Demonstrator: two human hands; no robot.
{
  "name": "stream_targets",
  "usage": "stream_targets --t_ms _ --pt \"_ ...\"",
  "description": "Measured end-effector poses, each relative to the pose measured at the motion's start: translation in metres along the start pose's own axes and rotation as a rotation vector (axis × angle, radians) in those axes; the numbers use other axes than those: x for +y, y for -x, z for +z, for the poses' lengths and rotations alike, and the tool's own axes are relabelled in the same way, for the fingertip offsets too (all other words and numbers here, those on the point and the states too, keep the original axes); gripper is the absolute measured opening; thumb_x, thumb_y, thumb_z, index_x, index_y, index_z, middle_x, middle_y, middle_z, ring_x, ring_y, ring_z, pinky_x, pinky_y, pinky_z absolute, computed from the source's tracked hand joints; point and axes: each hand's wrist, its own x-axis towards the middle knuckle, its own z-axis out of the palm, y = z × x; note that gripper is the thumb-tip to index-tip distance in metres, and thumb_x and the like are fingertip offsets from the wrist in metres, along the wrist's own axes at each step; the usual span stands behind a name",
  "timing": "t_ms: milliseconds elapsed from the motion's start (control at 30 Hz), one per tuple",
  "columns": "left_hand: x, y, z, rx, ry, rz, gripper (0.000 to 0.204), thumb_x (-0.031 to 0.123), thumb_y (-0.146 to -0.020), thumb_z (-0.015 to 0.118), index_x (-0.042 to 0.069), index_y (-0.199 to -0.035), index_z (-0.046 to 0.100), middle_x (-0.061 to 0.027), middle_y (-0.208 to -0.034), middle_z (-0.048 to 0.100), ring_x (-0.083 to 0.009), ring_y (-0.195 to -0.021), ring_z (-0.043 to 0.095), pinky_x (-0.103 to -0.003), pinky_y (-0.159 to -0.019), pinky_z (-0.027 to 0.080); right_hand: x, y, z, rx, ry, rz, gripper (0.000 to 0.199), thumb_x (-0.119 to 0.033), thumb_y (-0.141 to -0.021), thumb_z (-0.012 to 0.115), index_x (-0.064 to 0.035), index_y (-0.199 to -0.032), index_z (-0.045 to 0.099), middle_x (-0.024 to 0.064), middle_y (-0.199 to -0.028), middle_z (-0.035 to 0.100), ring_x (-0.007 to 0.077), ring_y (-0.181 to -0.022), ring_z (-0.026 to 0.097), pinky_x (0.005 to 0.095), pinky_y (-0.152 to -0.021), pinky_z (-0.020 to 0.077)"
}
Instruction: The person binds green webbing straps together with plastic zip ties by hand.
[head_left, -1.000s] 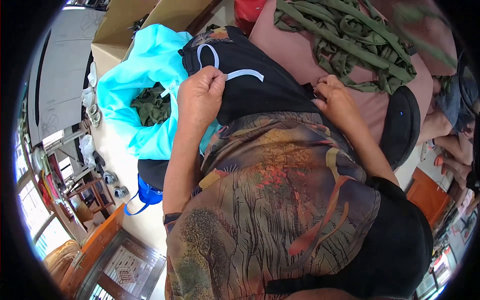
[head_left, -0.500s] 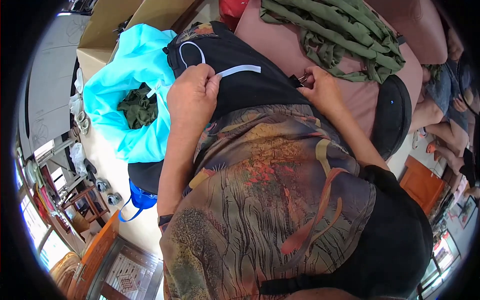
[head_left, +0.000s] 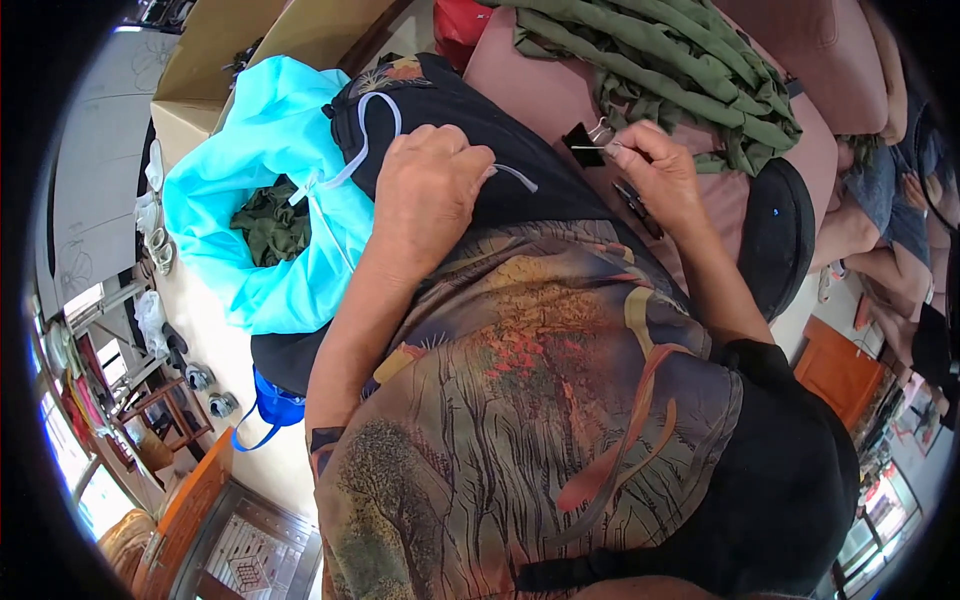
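My left hand (head_left: 428,195) is closed over my lap, pinching a white elastic band (head_left: 377,112). The band loops up on the far side of the hand and runs down toward the bright cyan fabric (head_left: 215,170). Its loose end sticks out right of my fingers. In my right hand (head_left: 660,175) is a black binder clip (head_left: 583,145), gripped by its silver wire handle. The clip is apart from the band. Black cloth (head_left: 540,185) covers my thighs. A small dark tool (head_left: 636,203), perhaps thread snips, lies beside my right wrist.
Dark green fabric (head_left: 690,70) is heaped on the pink seat (head_left: 520,60), and more green cloth (head_left: 275,225) shows inside the cyan ring. A black padded piece (head_left: 780,225) leans at the seat's right edge. A cardboard box (head_left: 290,45) stands far left. Another person's legs (head_left: 860,225) are at right.
My right hand has lifted the binder clip up from the black cloth, baring the small dark tool. My left hand has moved slightly right, and the band's free end now droops.
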Motion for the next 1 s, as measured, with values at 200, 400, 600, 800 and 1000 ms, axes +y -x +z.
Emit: stream_targets --t_ms 200,400,600,800,1000 --pt "0.006 -0.003 -0.014 -0.104 0.598 -0.486 0.003 0.002 -0.087 0.065 0.002 -0.088 0.068 -0.0004 -0.082 0.061 -0.0110 -0.067 0.053 -0.026 -0.062 0.044 -0.009 -0.013 0.010 -0.171 -0.431 0.162 0.010 -0.008 -0.089 0.064 0.0004 -0.084 0.065 0.0110 -0.119 0.063 0.0167 -0.099 0.056 0.0282 -0.085 0.0442" --pt "0.010 0.000 -0.012 -0.196 0.758 -0.639 0.006 0.002 -0.091 0.062 -0.001 -0.089 0.067 -0.0031 -0.095 0.066 -0.0073 -0.065 0.051 -0.023 -0.059 0.043 -0.018 -0.029 -0.001 -0.360 -0.439 0.300 0.005 -0.004 -0.086 0.066 0.0007 -0.085 0.068 0.0157 -0.127 0.060 0.0181 -0.105 0.058 0.0263 -0.089 0.0435" --pt "0.016 -0.011 -0.009 -0.133 1.168 -0.692 0.006 0.002 -0.088 0.063 -0.001 -0.086 0.067 -0.0060 -0.094 0.063 -0.0119 -0.068 0.055 -0.024 -0.065 0.045 -0.034 -0.023 0.002 -0.275 -0.521 0.205 0.023 0.004 -0.080 0.068 0.0005 -0.102 0.066 0.0167 -0.123 0.061 0.0191 -0.109 0.059 0.0265 -0.092 0.0461" --pt "0.012 -0.012 -0.014 -0.129 1.138 -0.542 0.007 0.000 -0.089 0.061 -0.005 -0.088 0.066 -0.0147 -0.128 0.059 -0.0120 -0.082 0.058 -0.021 -0.072 0.049 -0.062 -0.027 0.030 -0.239 -0.695 0.147 0.054 0.012 -0.074 0.068 0.0000 -0.125 0.054 0.0141 -0.118 0.062 0.0182 -0.105 0.060 0.0289 -0.096 0.0487" --pt "0.022 -0.007 -0.008 -0.008 1.159 -0.576 0.006 -0.002 -0.088 0.060 -0.006 -0.087 0.064 -0.0126 -0.129 0.059 -0.0132 -0.089 0.057 -0.022 -0.072 0.047 -0.060 -0.034 0.043 -0.260 -0.693 0.105 0.054 0.007 -0.074 0.072 0.0013 -0.125 0.054 0.0132 -0.118 0.063 0.0173 -0.098 0.061 0.0264 -0.086 0.0509"
